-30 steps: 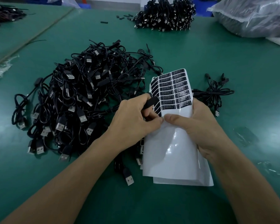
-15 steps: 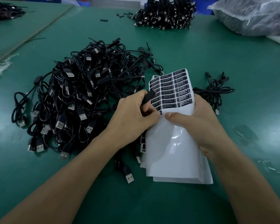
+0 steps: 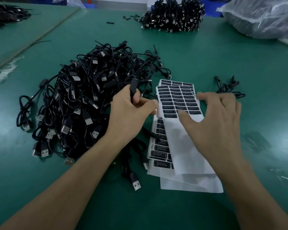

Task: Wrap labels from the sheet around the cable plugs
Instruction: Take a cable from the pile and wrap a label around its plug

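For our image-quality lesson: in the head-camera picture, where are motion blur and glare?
Head view: the right hand is smeared by motion blur; the left hand gripping the cable plug looks sharper; pale glare patches lie on the green table at right.

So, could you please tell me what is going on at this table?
A person is labelling cable plugs. The left hand grips a black plug upright beside the top sheet of labels, which lies on a stack on the table. The right hand is open, fingers spread over that sheet; whether it touches is too blurred to tell. A pile of cables lies at the left.
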A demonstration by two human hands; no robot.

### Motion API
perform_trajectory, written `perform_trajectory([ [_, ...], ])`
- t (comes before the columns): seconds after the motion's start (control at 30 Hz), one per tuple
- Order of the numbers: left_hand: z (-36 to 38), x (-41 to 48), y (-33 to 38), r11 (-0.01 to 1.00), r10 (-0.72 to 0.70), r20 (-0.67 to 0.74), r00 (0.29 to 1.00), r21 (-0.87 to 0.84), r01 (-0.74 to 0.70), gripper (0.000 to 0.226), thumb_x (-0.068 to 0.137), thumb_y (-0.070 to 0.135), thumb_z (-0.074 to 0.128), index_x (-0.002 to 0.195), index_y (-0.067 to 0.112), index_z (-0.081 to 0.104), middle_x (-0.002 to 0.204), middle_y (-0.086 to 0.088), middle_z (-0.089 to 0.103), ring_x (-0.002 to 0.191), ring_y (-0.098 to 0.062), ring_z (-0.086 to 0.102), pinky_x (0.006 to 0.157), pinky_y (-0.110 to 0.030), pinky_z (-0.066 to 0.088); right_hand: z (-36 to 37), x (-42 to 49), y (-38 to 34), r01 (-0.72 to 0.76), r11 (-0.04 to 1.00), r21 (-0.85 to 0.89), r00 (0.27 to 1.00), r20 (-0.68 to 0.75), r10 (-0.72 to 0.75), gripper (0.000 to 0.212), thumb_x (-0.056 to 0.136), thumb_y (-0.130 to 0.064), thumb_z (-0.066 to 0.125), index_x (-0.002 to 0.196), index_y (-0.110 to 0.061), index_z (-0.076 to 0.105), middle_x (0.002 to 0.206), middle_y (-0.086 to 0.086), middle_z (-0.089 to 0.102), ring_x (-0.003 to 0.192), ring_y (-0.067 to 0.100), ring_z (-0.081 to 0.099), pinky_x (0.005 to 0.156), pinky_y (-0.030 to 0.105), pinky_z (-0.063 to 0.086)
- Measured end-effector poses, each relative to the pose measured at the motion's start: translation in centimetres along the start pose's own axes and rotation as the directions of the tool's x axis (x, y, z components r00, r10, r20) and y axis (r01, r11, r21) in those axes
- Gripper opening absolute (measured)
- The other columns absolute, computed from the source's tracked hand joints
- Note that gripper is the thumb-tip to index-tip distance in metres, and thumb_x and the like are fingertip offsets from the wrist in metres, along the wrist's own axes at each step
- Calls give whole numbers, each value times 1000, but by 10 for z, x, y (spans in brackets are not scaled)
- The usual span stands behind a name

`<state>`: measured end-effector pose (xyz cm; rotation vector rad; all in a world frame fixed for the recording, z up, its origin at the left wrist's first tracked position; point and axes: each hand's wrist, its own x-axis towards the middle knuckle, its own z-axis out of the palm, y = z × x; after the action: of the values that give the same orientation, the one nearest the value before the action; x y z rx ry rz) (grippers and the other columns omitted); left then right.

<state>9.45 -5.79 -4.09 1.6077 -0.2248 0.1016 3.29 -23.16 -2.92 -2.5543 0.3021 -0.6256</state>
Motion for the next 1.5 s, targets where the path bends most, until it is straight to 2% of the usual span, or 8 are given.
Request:
perform_trajectory([
  [0.13,1,-2,0,997,37,13,999,71,-38,43,81,5,75,76,17,34,70,-13,72,71,-32,72,74,-37,59,11,-9,-15,188,974,127,981,25,-192,19,84,-35,75,92,-20,68,89,-5,58,90,15,53,78,30,44],
  [0.33,4,-6,2,995,26,20,999,93,-27,42,76,9,75,75,17,34,67,-14,70,74,-39,70,81,-58,57,22,-16,-25,191,965,179,981,-17,-192,29,76,-43,77,80,-20,59,79,-7,56,78,14,51,64,26,40],
  [0.5,7,-8,-1,980,59,-32,998,190,-52,44,76,15,77,72,22,34,67,-3,72,69,-26,71,71,-44,58,22,-16,-28,130,978,165,991,-27,-128,28,78,-33,79,73,-18,55,73,-6,53,71,16,50,61,30,40],
  [0.63,10,-9,-5,967,91,-57,994,242,-75,44,76,15,76,70,23,34,67,-2,71,66,-26,70,69,-48,58,22,-15,-28,114,984,134,993,21,-118,16,79,-29,78,80,-17,66,78,-6,61,78,18,58,68,32,42],
  [0.8,11,-9,-4,960,108,-62,992,265,-88,43,74,18,76,69,24,34,67,-3,71,65,-24,67,59,-29,54,21,-15,-29,73,990,120,993,85,-83,25,82,-47,70,88,-22,73,85,-7,67,87,17,61,74,31,42],
  [1.17,12,-8,-2,965,106,-36,994,243,-94,44,79,15,77,70,21,35,68,-10,68,71,-31,67,66,-40,54,26,-11,-25,97,982,164,991,71,-110,21,91,-29,64,78,-18,75,76,-5,71,78,17,64,75,36,46],
  [1.33,11,-8,-2,993,54,-21,998,109,-51,38,81,21,72,70,22,36,65,-2,65,78,-42,69,74,-58,57,20,-5,-19,5,910,415,999,42,-24,24,85,-18,72,67,-33,68,63,-20,66,61,-3,59,62,6,40],
  [1.5,10,-10,-1,994,38,80,996,103,-46,36,76,19,72,74,20,36,73,-4,74,77,-31,73,76,-53,59,18,1,-15,-181,728,661,982,166,93,15,86,-14,72,75,-23,77,71,-3,73,65,13,63,65,29,54],
])
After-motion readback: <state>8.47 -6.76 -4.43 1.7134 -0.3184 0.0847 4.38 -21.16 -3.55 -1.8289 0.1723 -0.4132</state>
